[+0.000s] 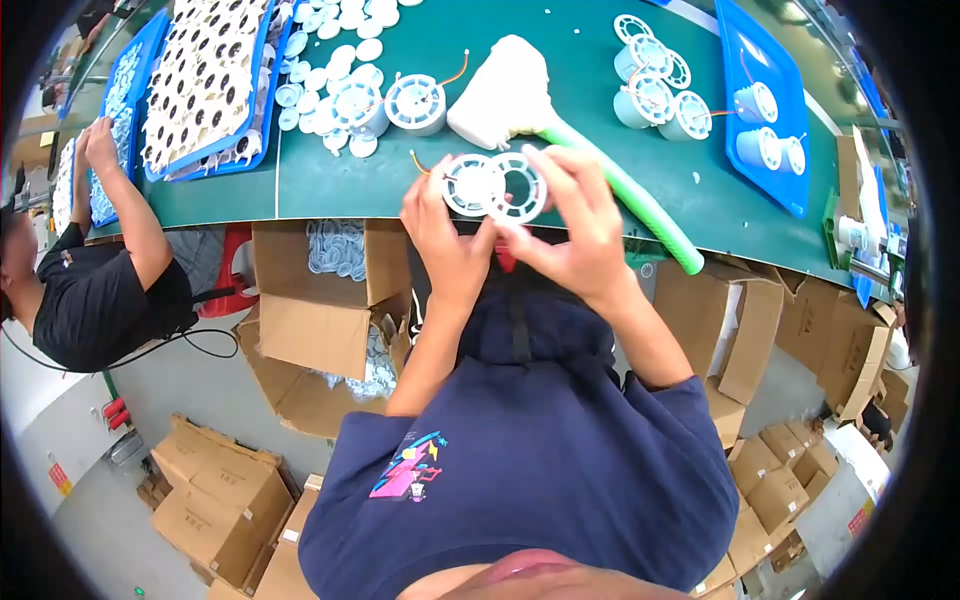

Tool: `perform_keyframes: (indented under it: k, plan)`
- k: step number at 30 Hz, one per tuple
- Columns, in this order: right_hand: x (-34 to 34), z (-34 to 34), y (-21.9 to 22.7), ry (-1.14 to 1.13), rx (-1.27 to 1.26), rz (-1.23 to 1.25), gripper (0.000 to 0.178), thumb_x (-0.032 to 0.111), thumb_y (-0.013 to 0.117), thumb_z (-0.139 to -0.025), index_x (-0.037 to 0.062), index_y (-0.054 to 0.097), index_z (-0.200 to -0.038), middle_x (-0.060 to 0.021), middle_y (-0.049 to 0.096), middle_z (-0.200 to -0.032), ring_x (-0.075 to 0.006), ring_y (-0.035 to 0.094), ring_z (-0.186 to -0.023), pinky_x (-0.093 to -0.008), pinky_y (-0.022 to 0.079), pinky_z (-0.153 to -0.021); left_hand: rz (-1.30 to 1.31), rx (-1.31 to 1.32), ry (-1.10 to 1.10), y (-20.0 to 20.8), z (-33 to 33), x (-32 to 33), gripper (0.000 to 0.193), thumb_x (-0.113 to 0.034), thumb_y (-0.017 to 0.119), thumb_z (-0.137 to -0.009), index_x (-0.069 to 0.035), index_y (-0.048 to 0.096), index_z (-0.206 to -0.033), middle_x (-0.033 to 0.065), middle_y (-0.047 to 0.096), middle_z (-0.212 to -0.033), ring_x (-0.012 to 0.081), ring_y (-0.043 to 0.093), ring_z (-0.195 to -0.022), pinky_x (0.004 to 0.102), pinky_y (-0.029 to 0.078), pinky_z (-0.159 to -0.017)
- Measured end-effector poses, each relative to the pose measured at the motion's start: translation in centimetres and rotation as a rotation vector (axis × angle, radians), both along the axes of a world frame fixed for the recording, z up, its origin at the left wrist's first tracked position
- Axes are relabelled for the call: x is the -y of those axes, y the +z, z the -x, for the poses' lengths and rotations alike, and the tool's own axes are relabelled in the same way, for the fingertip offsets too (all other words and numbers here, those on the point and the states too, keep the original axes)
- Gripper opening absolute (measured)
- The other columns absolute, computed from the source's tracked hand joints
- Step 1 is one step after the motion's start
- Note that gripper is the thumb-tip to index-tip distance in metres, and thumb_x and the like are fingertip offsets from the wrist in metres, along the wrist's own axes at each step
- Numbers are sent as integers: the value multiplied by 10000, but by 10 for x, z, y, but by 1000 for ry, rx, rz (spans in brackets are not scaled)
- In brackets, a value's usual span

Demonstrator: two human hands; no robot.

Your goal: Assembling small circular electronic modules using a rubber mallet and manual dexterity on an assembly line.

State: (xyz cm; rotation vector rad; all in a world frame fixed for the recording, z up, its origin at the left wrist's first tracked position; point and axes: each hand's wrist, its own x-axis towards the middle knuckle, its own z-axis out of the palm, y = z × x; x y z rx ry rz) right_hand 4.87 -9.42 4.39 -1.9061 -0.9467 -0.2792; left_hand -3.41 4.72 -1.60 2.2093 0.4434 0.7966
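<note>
Nearest is the person's own navy short-sleeved shirt [530, 440], and just beyond it both hands are raised before the edge of the green tabletop [335, 190]. The left hand [442, 238] pinches a white round-faced cylindrical part with a slotted top and an orange wire [466, 184], its fingers around the side and its thumb below. The right hand [583, 228] pinches a thin white spoked plastic ring [520, 188] at its rim, between thumb and fingers. The ring overlaps the cylinder's face in this view; whether the two touch, I cannot tell.

As for progress, the ring looks unseated, standing beside the cylinder's face rather than squarely over it, so I judge this pair not yet joined.

Beyond the hands lie a green tube [635, 205] and a white bulky wrapped bundle [503, 85] at its upper end. Left of the bundle stand two similar white cylinders [415, 103]; to the right is a cluster of white cylinders [688, 115] with a loose white ring [631, 28] by it. Whether these are finished is unclear. A blue plastic tray [785, 185] carries three more. Farther left, many loose pale-blue discs [369, 51] suggest plenty of stock remains.
</note>
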Motion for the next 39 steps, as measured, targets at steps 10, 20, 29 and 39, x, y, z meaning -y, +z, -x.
perform_keyframes:
  k: [10,20,29,39]
  plan:
    - [-23,3,-8,86,-93,75,634,125,867,-752,-43,615,-1308,-201,572,-1229,-331,652,-1040,-388,569,-836,-66,18,-3,-3,-2,1,761,-326,863,-774,-34,544,-1399,136,633,-1306,339,556,-1230,458,386,-1013]
    - [-22,-2,-10,108,-53,52,621,132,872,-745,-53,625,-1284,-197,589,-1232,-330,655,-1041,-379,572,-847,-74,32,7,-2,-4,1,755,-342,855,-780,-27,551,-1395,136,642,-1291,330,559,-1226,454,387,-1011]
    - [-25,-2,-9,119,-78,59,626,144,871,-754,-45,622,-1295,-196,589,-1251,-326,667,-1020,-375,581,-820,-50,25,17,-5,-2,2,743,-296,870,-765,-18,565,-1383,156,637,-1319,333,563,-1229,455,386,-1025]
    - [-26,6,7,88,-255,147,557,193,808,-802,-10,610,-1282,-173,575,-1249,-314,694,-922,-415,583,-793,181,104,-73,3,-4,12,750,-186,803,-895,12,403,-1497,215,581,-1420,385,590,-1234,452,463,-1028]
